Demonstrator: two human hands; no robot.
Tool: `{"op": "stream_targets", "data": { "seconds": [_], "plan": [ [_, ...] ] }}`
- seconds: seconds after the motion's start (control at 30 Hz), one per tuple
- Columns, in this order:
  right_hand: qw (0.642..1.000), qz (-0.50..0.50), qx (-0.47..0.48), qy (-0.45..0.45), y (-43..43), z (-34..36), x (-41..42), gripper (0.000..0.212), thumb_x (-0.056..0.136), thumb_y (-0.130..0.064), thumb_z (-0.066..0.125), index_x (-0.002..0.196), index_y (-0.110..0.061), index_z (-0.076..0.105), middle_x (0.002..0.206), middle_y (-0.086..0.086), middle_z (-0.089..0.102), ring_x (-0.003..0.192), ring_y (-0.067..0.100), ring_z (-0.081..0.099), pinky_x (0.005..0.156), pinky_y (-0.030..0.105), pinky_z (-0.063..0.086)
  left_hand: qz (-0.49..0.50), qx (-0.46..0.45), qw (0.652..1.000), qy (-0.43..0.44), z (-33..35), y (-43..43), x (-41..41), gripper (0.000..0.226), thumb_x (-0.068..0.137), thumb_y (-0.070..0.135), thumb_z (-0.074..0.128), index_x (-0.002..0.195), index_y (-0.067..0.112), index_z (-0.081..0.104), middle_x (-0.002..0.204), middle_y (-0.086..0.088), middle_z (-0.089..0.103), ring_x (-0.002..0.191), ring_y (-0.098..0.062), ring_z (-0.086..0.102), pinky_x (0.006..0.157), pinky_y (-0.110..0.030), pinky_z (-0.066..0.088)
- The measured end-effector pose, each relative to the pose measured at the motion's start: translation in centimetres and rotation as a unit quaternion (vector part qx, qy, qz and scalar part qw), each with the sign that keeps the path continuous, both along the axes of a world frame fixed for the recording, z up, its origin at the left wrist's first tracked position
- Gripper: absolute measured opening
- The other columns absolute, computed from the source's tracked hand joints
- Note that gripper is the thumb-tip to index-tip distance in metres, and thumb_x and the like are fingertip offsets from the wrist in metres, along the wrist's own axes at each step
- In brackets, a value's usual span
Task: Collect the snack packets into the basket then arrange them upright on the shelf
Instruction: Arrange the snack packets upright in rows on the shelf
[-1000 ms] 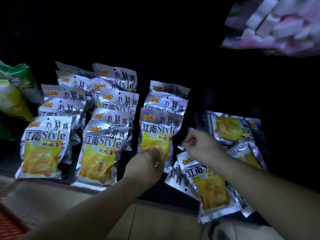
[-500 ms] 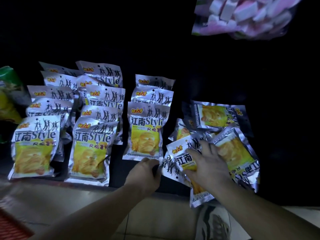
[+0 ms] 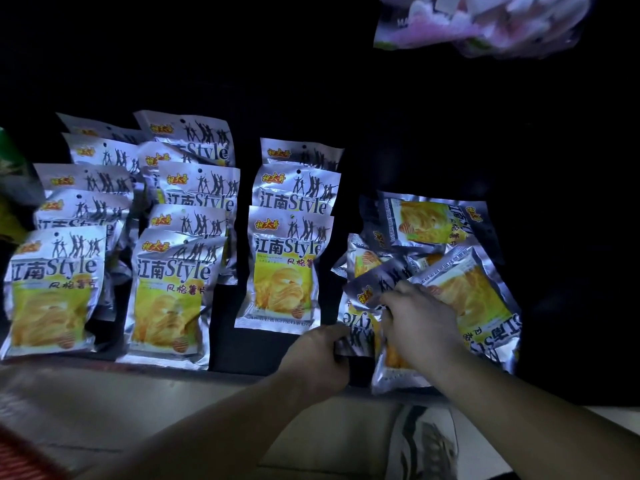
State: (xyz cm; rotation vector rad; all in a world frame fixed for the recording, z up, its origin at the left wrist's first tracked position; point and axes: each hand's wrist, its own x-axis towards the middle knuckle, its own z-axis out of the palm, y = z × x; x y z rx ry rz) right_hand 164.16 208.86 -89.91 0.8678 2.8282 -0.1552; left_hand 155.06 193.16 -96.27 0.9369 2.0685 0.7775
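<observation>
Everything here turns on the gap between the loose heap on the right of the dark shelf and the short third row just to its left. The packets in the heap lie flat and criss-crossed. The top packet has its long axis slanting from its printed header at upper left down toward the person, so I'd say it needs tipping up and swinging left. The right hand sits over it, its grip closed with the fingers curled round the foil near the header. The left hand, nearer the row, has pinched the silver edge of an upside-down packet underneath. The packets are crinkly silver foil with a yellow crisp picture, light and slippery by the look of them. Two fuller rows stand upright further left. I can't see the basket.
</observation>
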Motion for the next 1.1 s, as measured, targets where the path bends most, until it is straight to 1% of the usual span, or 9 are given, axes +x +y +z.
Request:
{"op": "stream_targets", "data": {
  "seconds": [0.13, 0.37, 0.47, 0.57, 0.67, 0.73, 0.93, 1.03, 1.1],
  "plan": [
    [0.997, -0.018, -0.020, 0.073, 0.1, 1.7, -0.3, 0.025, 0.100, -0.034, 0.053, 0.121, -0.030, 0.066, 0.114, -0.007, 0.058, 0.101, 0.017, 0.058, 0.067, 0.027, 0.039, 0.066, -0.016, 0.998, 0.015, 0.8, -0.4, -1.2, 0.018, 0.085, 0.021, 0.055, 0.094, 0.035, 0.064, 0.078, 0.011, 0.065, 0.073, -0.017, 0.067, 0.057, -0.023, 0.049],
    [0.978, -0.024, -0.065, 0.197, -2.0, 4.1, -2.9, 0.025, 0.094, -0.038, 0.060, 0.117, -0.032, 0.069, 0.108, -0.011, 0.058, 0.098, 0.017, 0.060, 0.066, 0.030, 0.046, 0.268, 0.111, 0.943, -0.162, 5.4, -0.8, -3.4, 0.017, 0.094, 0.016, 0.058, 0.091, 0.025, 0.072, 0.085, -0.001, 0.072, 0.079, -0.025, 0.067, 0.074, -0.038, 0.057],
    [0.967, -0.035, -0.097, 0.233, -3.0, 5.0, -4.3, 0.022, 0.092, -0.038, 0.066, 0.112, -0.034, 0.073, 0.099, -0.012, 0.056, 0.095, 0.014, 0.060, 0.067, 0.030, 0.047, 0.256, 0.156, 0.917, -0.263, 8.9, -0.6, -3.6, 0.011, 0.092, 0.008, 0.065, 0.102, 0.011, 0.068, 0.086, -0.006, 0.062, 0.082, -0.021, 0.059, 0.070, -0.027, 0.049],
    [0.936, -0.065, -0.186, 0.291, -3.4, 6.0, -5.7, 0.018, 0.089, -0.034, 0.074, 0.107, -0.030, 0.076, 0.092, -0.016, 0.055, 0.087, 0.005, 0.058, 0.072, 0.029, 0.049, 0.243, 0.148, 0.930, -0.234, 10.2, -1.2, -4.1, 0.036, 0.081, 0.007, 0.080, 0.109, 0.020, 0.061, 0.094, -0.001, 0.060, 0.084, -0.016, 0.059, 0.069, -0.020, 0.053],
    [0.903, -0.054, -0.280, 0.320, -4.1, 7.0, -6.2, 0.019, 0.089, -0.032, 0.076, 0.108, -0.027, 0.076, 0.102, -0.014, 0.059, 0.095, 0.001, 0.059, 0.082, 0.013, 0.044, 0.240, 0.153, 0.935, -0.212, 10.2, -2.8, -5.1, 0.028, 0.080, 0.009, 0.084, 0.096, 0.009, 0.061, 0.086, -0.006, 0.063, 0.075, -0.019, 0.060, 0.074, -0.041, 0.059],
    [0.899, -0.069, -0.272, 0.335, -4.8, 7.3, -6.4, 0.024, 0.091, -0.034, 0.074, 0.115, -0.032, 0.071, 0.115, -0.012, 0.050, 0.106, 0.005, 0.056, 0.091, 0.016, 0.043, 0.240, 0.161, 0.934, -0.208, 10.1, -4.1, -6.0, 0.029, 0.080, 0.014, 0.081, 0.089, 0.003, 0.056, 0.082, -0.009, 0.062, 0.076, -0.020, 0.058, 0.078, -0.051, 0.058],
    [0.810, -0.176, -0.479, 0.289, -6.6, 8.6, -6.8, 0.049, 0.087, -0.034, 0.078, 0.121, -0.058, 0.052, 0.137, -0.001, 0.046, 0.125, 0.016, 0.050, 0.089, 0.032, 0.052, 0.259, 0.177, 0.892, -0.326, 10.6, -6.6, -7.6, 0.013, 0.089, 0.017, 0.078, 0.099, 0.016, 0.070, 0.104, -0.001, 0.077, 0.102, -0.023, 0.072, 0.096, -0.039, 0.053],
    [0.821, -0.170, -0.464, 0.285, -7.0, 8.6, -6.5, 0.048, 0.091, -0.022, 0.075, 0.121, -0.053, 0.053, 0.151, 0.005, 0.044, 0.138, 0.020, 0.041, 0.096, 0.031, 0.042, 0.315, 0.184, 0.866, -0.342, 10.5, -6.9, -8.3, 0.012, 0.090, 0.024, 0.077, 0.088, 0.013, 0.074, 0.087, 0.000, 0.074, 0.079, -0.021, 0.070, 0.077, -0.037, 0.056],
    [0.833, -0.177, -0.443, 0.280, -6.8, 8.4, -6.3, 0.044, 0.093, -0.019, 0.073, 0.120, -0.048, 0.053, 0.147, 0.001, 0.045, 0.111, 0.007, 0.054, 0.082, 0.022, 0.044, 0.347, 0.195, 0.855, -0.334, 10.1, -7.0, -8.9, 0.010, 0.095, 0.013, 0.070, 0.090, 0.005, 0.071, 0.080, -0.012, 0.066, 0.065, -0.026, 0.065, 0.066, -0.040, 0.059]
  ]
}}
